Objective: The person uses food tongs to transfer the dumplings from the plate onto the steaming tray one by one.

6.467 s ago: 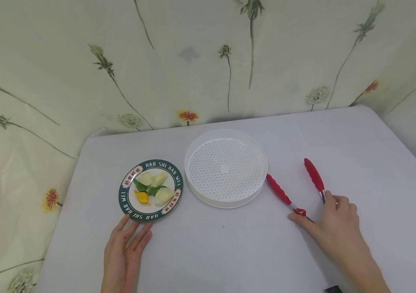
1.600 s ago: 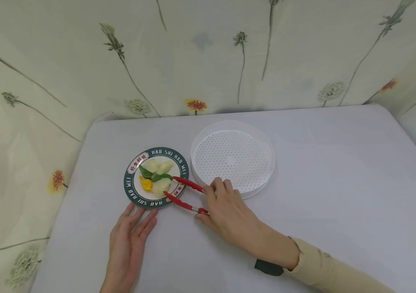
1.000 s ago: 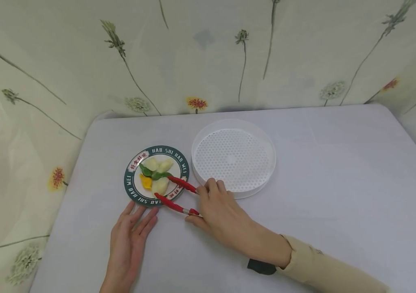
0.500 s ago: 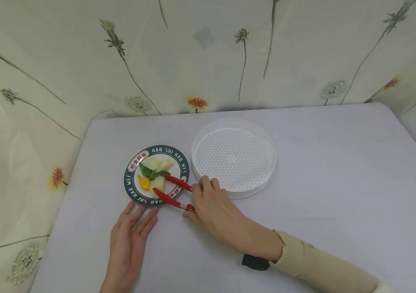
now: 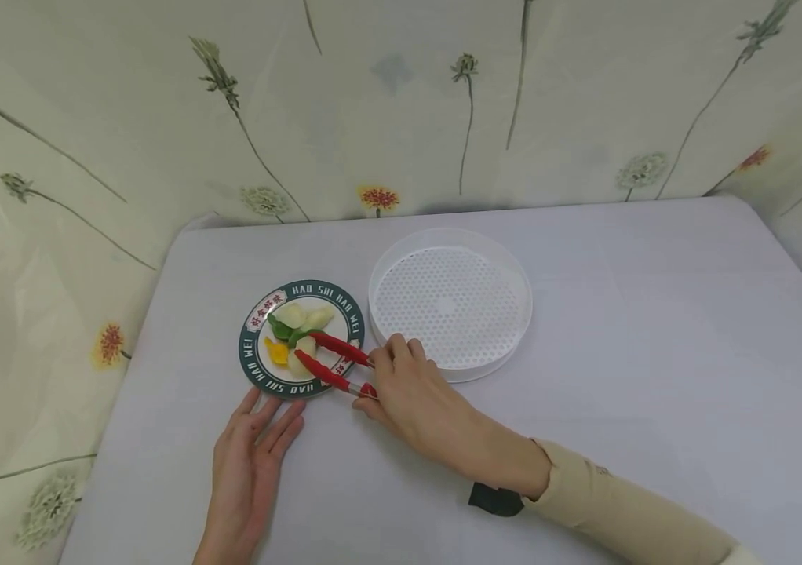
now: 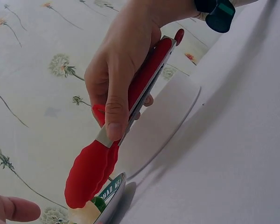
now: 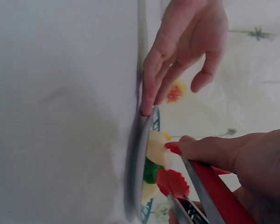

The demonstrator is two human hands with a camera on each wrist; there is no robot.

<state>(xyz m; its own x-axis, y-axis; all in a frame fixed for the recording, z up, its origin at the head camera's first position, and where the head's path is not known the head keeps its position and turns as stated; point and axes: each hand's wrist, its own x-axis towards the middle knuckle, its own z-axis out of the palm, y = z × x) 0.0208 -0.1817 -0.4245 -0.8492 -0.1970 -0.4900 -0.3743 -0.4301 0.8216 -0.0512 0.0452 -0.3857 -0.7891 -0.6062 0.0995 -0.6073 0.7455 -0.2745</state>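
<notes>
A green-rimmed plate (image 5: 251, 369) lies at the left of the table, bearing several pale dumpling-shaped pieces, green ones and one yellow piece (image 5: 277, 351). My right hand (image 5: 429, 408) grips red-tipped tongs (image 5: 333, 378) above the plate's right side. The tong tips stand on either side of the nearest pale piece (image 5: 300, 362), one of them overlapping a green piece (image 5: 281, 328) in the head view. With fingers extended, my left hand (image 5: 249, 471) touches the plate's near rim; in the right wrist view its fingertips reach under that edge.
A round white steamer tray (image 5: 443, 373) with a perforated base stands right of the plate, close to its rim. My right forearm, in a beige sleeve (image 5: 606, 498), crosses the front of the table. A flower-printed cloth (image 5: 549, 102) hangs behind the table's far edge.
The tongs have come from the table's right side to the plate in my right hand. Lately their tips moved slightly left and closer together around the near pale piece. My left hand stays put.
</notes>
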